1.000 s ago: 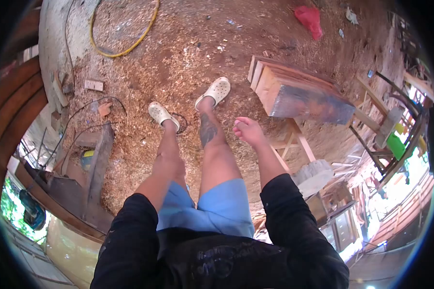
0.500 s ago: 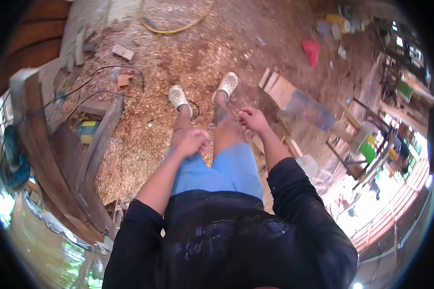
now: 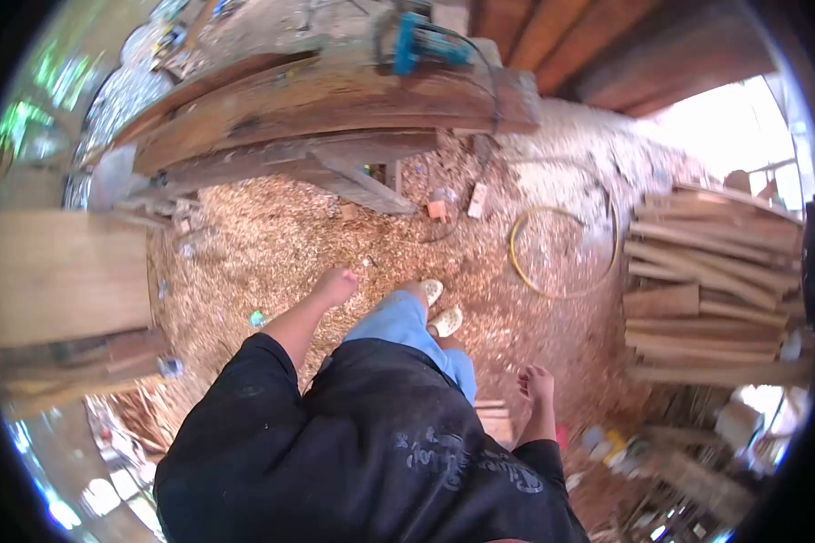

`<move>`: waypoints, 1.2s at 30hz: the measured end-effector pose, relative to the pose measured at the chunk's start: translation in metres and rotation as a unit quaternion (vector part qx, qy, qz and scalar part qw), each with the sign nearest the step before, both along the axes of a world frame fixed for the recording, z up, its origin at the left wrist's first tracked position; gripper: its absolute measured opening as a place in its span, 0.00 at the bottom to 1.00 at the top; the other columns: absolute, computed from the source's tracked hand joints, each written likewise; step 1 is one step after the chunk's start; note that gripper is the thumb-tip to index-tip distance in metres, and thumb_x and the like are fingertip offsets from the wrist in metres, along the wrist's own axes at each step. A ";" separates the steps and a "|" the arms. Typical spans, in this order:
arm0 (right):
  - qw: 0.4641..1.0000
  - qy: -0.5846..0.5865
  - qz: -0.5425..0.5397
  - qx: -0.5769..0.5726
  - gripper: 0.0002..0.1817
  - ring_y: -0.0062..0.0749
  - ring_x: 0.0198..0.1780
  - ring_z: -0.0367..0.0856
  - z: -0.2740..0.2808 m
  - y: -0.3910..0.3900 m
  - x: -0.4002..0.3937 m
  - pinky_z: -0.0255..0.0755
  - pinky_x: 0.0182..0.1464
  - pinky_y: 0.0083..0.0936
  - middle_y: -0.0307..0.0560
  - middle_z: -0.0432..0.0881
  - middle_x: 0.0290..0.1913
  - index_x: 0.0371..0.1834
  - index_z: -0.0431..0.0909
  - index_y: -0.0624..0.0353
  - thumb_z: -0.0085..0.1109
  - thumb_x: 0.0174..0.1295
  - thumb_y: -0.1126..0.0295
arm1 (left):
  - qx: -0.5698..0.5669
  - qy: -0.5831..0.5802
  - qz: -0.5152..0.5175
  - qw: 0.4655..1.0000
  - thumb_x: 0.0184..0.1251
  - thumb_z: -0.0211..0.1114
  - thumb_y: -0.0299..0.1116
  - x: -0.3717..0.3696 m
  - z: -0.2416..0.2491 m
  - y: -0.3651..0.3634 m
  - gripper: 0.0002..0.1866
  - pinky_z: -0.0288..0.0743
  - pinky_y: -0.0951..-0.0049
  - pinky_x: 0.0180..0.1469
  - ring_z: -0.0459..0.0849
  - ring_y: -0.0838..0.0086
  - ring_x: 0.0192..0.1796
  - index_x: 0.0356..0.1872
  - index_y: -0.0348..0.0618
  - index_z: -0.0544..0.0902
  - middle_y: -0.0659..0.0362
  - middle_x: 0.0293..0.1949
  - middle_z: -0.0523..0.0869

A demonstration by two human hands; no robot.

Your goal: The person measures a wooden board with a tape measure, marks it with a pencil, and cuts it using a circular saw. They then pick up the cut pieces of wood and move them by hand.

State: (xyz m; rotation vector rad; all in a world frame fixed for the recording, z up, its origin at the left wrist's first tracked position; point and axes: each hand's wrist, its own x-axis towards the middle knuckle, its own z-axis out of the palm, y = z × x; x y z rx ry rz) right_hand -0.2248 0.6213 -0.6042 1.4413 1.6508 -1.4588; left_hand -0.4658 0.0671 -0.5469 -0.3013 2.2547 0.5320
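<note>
My left hand [image 3: 337, 286] is out over the floor of wood shavings [image 3: 235, 244], its fingers curled and small in view; whether anything is in them is hidden. My right hand [image 3: 536, 383] hangs low on the other side of my body, above brown ground, with its fingers loosely bent and partly apart and nothing visible in them. Between the two are my blue shorts [image 3: 394, 317] and a pale clog [image 3: 446, 322]. Neither hand touches an object that I can make out.
Ahead lies a long wooden beam bench [image 3: 335, 109] with a teal power tool [image 3: 407, 45] on top. A yellow hose [image 3: 516, 262] curls on the ground. Stacked boards [image 3: 697, 335] stand at the right, a flat wooden panel [image 3: 63, 281] at the left.
The view has swung round to the left, so the beam bench now lies ahead and the board stack shows at right. My hands have moved farther apart, out to either side.
</note>
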 end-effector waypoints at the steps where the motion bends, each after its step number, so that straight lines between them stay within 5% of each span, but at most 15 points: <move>1: 1.000 0.018 -0.010 0.007 0.15 0.30 0.30 0.86 -0.002 0.011 -0.010 0.76 0.25 0.28 0.43 0.87 0.34 0.59 0.81 0.57 0.61 0.75 0.64 | -0.018 0.016 0.009 1.000 0.68 0.68 0.45 0.022 -0.011 -0.016 0.14 0.83 0.59 0.54 0.92 0.57 0.49 0.47 0.51 0.93 0.53 0.47 0.94; 7: 0.996 0.052 0.060 0.047 0.14 0.28 0.28 0.85 0.029 0.025 -0.099 0.78 0.27 0.29 0.42 0.87 0.33 0.58 0.83 0.57 0.61 0.76 0.63 | 0.036 -0.014 -0.257 0.966 0.67 0.64 0.45 0.091 -0.063 -0.053 0.17 0.84 0.53 0.56 0.91 0.51 0.52 0.47 0.47 0.93 0.45 0.51 0.92; 11: 0.978 0.045 0.198 0.053 0.14 0.28 0.29 0.86 0.040 0.002 -0.140 0.80 0.29 0.30 0.42 0.89 0.34 0.58 0.84 0.57 0.61 0.75 0.63 | 0.069 0.015 -0.147 0.987 0.66 0.66 0.45 0.060 -0.060 -0.052 0.16 0.84 0.56 0.56 0.91 0.53 0.52 0.47 0.50 0.93 0.50 0.48 0.93; 15: 0.834 0.029 0.527 0.160 0.15 0.33 0.33 0.90 0.029 -0.031 -0.176 0.84 0.37 0.34 0.48 0.93 0.39 0.50 0.90 0.59 0.66 0.68 0.62 | 0.086 0.052 0.066 0.993 0.66 0.68 0.44 -0.024 0.005 -0.073 0.14 0.85 0.60 0.54 0.93 0.59 0.48 0.46 0.53 0.93 0.55 0.45 0.94; 17: 0.812 -0.001 0.553 0.187 0.15 0.40 0.40 0.92 0.100 -0.098 -0.221 0.84 0.46 0.37 0.53 0.93 0.41 0.42 0.91 0.57 0.65 0.66 0.57 | 0.117 0.106 0.169 0.973 0.66 0.70 0.40 -0.065 0.002 -0.102 0.13 0.84 0.62 0.50 0.92 0.64 0.45 0.46 0.49 0.93 0.56 0.42 0.95; 21: 0.727 0.055 0.661 0.177 0.18 0.57 0.46 0.90 0.127 -0.170 -0.314 0.82 0.50 0.47 0.60 0.90 0.40 0.43 0.90 0.55 0.60 0.69 0.53 | 0.212 0.191 0.400 0.871 0.70 0.68 0.35 -0.139 -0.019 -0.189 0.12 0.79 0.71 0.39 0.86 0.77 0.35 0.50 0.43 0.90 0.61 0.35 0.90; 23: 0.638 0.111 0.738 0.191 0.21 0.64 0.49 0.87 0.159 -0.225 -0.382 0.80 0.55 0.55 0.66 0.88 0.44 0.39 0.86 0.62 0.55 0.70 0.53 | 0.323 0.205 0.551 0.742 0.73 0.68 0.38 -0.175 -0.003 -0.223 0.10 0.74 0.76 0.32 0.82 0.79 0.29 0.44 0.43 0.87 0.62 0.31 0.87; 26: 0.646 0.195 0.707 0.209 0.17 0.62 0.51 0.86 0.222 -0.304 -0.468 0.79 0.57 0.56 0.66 0.87 0.47 0.42 0.84 0.63 0.56 0.70 0.58 | 0.414 0.207 0.689 0.558 0.77 0.69 0.48 -0.230 -0.003 -0.277 0.17 0.65 0.81 0.24 0.77 0.82 0.25 0.41 0.43 0.82 0.63 0.28 0.84; 27: 0.632 0.235 0.702 0.229 0.16 0.61 0.53 0.85 0.240 -0.328 -0.492 0.78 0.58 0.55 0.64 0.87 0.49 0.44 0.84 0.62 0.57 0.70 0.59 | 0.469 0.236 0.669 0.526 0.77 0.69 0.55 -0.240 -0.003 -0.294 0.25 0.77 0.79 0.35 0.82 0.77 0.33 0.49 0.40 0.82 0.59 0.38 0.87; 28: 0.590 0.272 0.713 0.263 0.15 0.58 0.56 0.84 0.250 -0.348 -0.514 0.77 0.60 0.51 0.62 0.87 0.51 0.44 0.83 0.63 0.57 0.69 0.61 | 0.387 0.240 0.707 0.542 0.73 0.70 0.62 -0.258 0.024 -0.292 0.35 0.81 0.70 0.58 0.84 0.70 0.51 0.61 0.37 0.78 0.53 0.54 0.84; 29: 0.544 0.308 0.723 0.294 0.13 0.55 0.59 0.83 0.257 -0.363 -0.533 0.76 0.62 0.46 0.59 0.87 0.53 0.45 0.83 0.63 0.57 0.69 0.63 | 0.398 0.221 0.699 0.551 0.68 0.71 0.67 -0.268 0.025 -0.305 0.45 0.70 0.62 0.74 0.79 0.64 0.66 0.70 0.37 0.73 0.50 0.65 0.79; 35: 0.287 0.202 0.790 0.503 0.16 0.43 0.67 0.79 0.281 -0.411 -0.633 0.64 0.72 0.49 0.52 0.88 0.56 0.48 0.88 0.62 0.53 0.71 0.65 | 0.407 0.190 0.694 0.563 0.65 0.73 0.69 -0.319 0.013 -0.338 0.41 0.75 0.63 0.68 0.80 0.65 0.58 0.65 0.45 0.78 0.53 0.58 0.80; 36: 0.286 0.177 0.794 0.507 0.16 0.46 0.68 0.79 0.276 -0.408 -0.646 0.62 0.73 0.51 0.54 0.88 0.58 0.49 0.88 0.63 0.54 0.70 0.65 | 0.389 0.171 0.699 0.575 0.65 0.73 0.69 -0.321 0.012 -0.341 0.41 0.76 0.62 0.66 0.81 0.65 0.58 0.65 0.46 0.77 0.53 0.58 0.79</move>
